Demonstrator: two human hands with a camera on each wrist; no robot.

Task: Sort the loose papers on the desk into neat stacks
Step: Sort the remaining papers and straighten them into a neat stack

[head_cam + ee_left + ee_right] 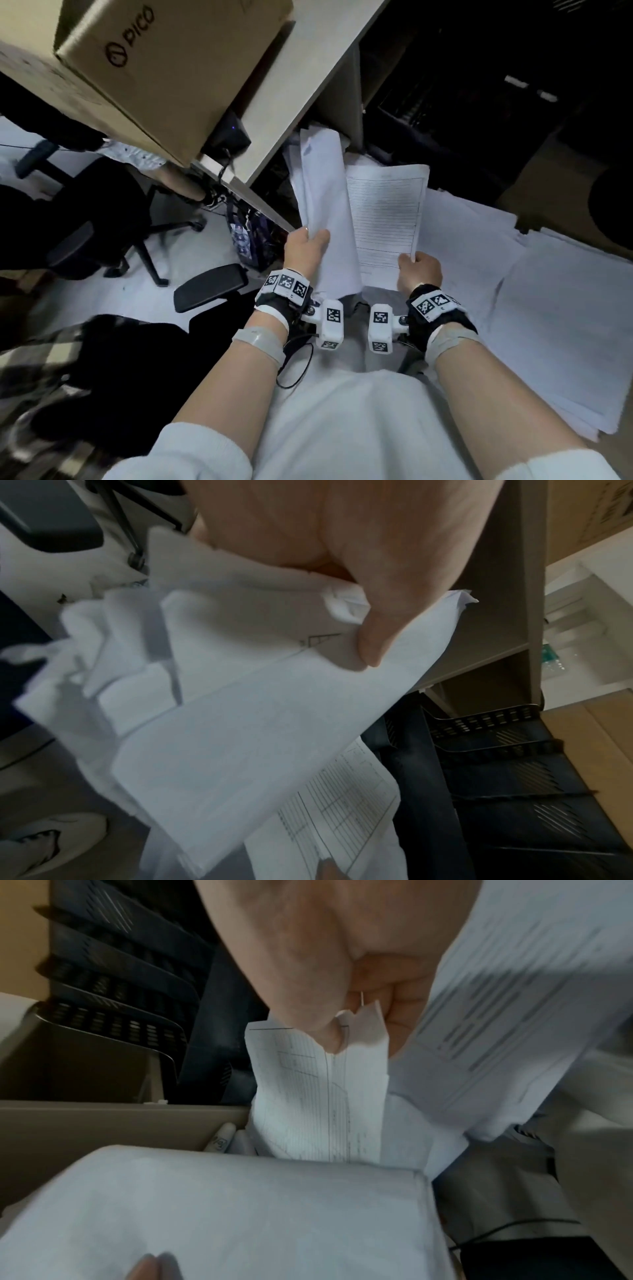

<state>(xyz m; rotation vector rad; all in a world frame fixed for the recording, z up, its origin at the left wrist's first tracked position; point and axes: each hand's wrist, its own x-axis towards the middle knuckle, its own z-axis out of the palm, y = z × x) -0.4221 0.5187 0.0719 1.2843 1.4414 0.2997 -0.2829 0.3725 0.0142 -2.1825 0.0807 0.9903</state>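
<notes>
My left hand (308, 237) grips the lower edge of a bundle of white sheets (325, 198) that stands up in front of me. In the left wrist view, the thumb of that hand (361, 626) pinches the bundle (260, 737) near a crumpled corner. Thumb and fingers of my right hand (409, 261) pinch the bottom corner of a lined form sheet (387, 212), held just right of the bundle. The right wrist view shows this hand (359, 1034) on the torn corner of the form (318, 1096), with the white bundle (240, 1210) in the foreground.
Loose paper piles (555, 315) spread out to my right. A cardboard box (164, 68) sits on the desk top (308, 85) at upper left. Stacked black letter trays (514, 764) stand beyond the papers. An office chair (102, 219) is on the left.
</notes>
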